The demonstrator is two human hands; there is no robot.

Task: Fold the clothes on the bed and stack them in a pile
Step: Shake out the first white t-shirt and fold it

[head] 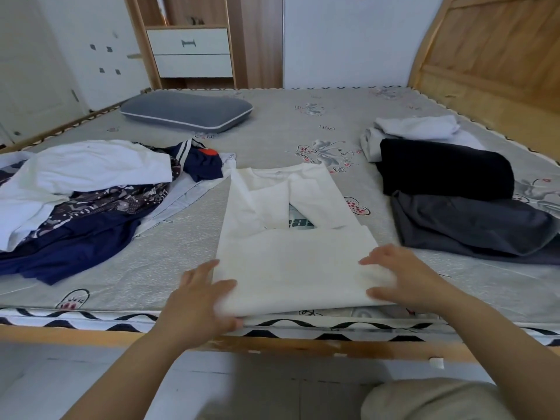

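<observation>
Fingers (375, 259) of both hands grip the white shirt's (291, 262) near fold.

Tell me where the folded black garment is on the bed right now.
In the head view the folded black garment lies on the right side of the mattress, between a dark grey garment nearer the person and light grey clothes behind it.

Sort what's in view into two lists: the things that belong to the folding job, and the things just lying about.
Part of the job:
white shirt, gripped at its near edge by the left hand and right hand
unfolded heap on the left
folded clothes on the right

Just lying about:
grey pillow
drawer unit
wooden headboard
</observation>
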